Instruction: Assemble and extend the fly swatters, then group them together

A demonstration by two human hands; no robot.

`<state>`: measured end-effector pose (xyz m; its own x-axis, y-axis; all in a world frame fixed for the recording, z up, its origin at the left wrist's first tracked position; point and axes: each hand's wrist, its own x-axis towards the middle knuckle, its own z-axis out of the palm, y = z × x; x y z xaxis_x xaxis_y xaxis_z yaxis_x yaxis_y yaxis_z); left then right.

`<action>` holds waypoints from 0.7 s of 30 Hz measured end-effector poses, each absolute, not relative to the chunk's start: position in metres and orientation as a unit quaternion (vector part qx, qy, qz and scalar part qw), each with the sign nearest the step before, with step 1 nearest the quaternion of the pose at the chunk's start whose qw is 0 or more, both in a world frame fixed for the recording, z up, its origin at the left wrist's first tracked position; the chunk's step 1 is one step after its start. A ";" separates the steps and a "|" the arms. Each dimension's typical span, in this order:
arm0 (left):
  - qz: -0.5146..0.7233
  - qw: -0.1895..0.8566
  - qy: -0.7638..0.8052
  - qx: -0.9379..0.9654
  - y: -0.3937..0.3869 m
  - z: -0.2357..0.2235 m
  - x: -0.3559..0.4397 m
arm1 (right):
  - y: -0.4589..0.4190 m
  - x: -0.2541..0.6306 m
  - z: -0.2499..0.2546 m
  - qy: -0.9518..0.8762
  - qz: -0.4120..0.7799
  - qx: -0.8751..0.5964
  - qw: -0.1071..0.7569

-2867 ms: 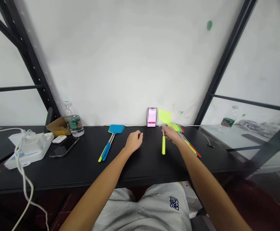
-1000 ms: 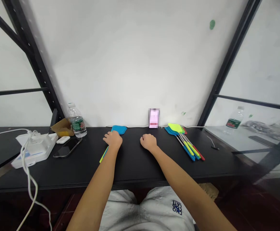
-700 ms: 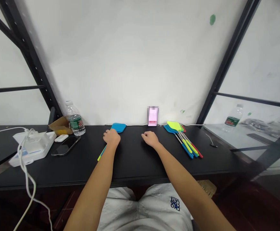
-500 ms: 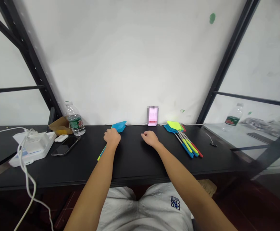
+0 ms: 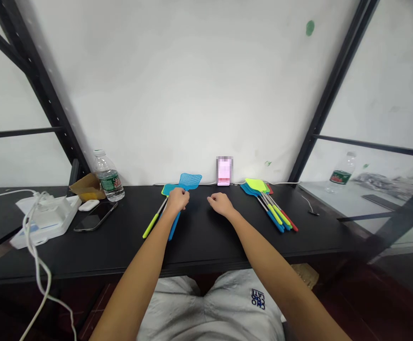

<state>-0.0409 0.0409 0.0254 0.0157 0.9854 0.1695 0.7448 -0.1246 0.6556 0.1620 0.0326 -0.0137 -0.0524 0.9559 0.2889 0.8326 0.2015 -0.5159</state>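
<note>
My left hand [image 5: 178,199] is closed around the shaft of a blue fly swatter [image 5: 191,180]. Its mesh head is raised to the upper right, and its blue handle points down toward me. Beneath and to the left lie other fly swatters, one with a yellow-green handle [image 5: 151,226]; my hand and forearm partly cover them. My right hand [image 5: 221,203] rests loosely curled on the black table [image 5: 199,237], with no object showing in it. Farther right is a fanned pile of fly swatters [image 5: 257,185] with blue, yellow-green and red parts.
A water bottle [image 5: 109,176], a cardboard box [image 5: 88,187], a dark phone [image 5: 96,216], a white earbud case [image 5: 89,205] and a power strip [image 5: 50,222] with cables are at the left. A lit phone [image 5: 224,171] leans against the wall. Black metal posts flank the table.
My left hand has moved right with the blue fly swatter, parting it from the swatters at the left, whose yellow-green handle is now uncovered. My right hand stays in place.
</note>
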 end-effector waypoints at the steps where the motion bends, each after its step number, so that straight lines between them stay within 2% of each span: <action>1: 0.306 0.207 0.625 0.688 0.041 0.024 -0.039 | 0.032 0.162 -0.013 -0.717 0.108 -0.622 0.295; 5: 0.316 0.230 0.591 0.706 0.044 0.018 -0.030 | 0.032 0.163 -0.012 -0.711 0.113 -0.619 0.313; 11: 0.331 0.141 0.538 0.763 0.044 0.009 -0.018 | 0.032 0.164 -0.011 -0.697 0.133 -0.602 0.365; 16: 0.324 0.142 0.478 0.804 0.035 0.004 -0.007 | 0.028 0.163 -0.008 -0.671 0.170 -0.581 0.427; 21: 0.311 0.144 0.461 0.818 0.028 0.000 0.003 | 0.026 0.164 -0.006 -0.658 0.196 -0.572 0.449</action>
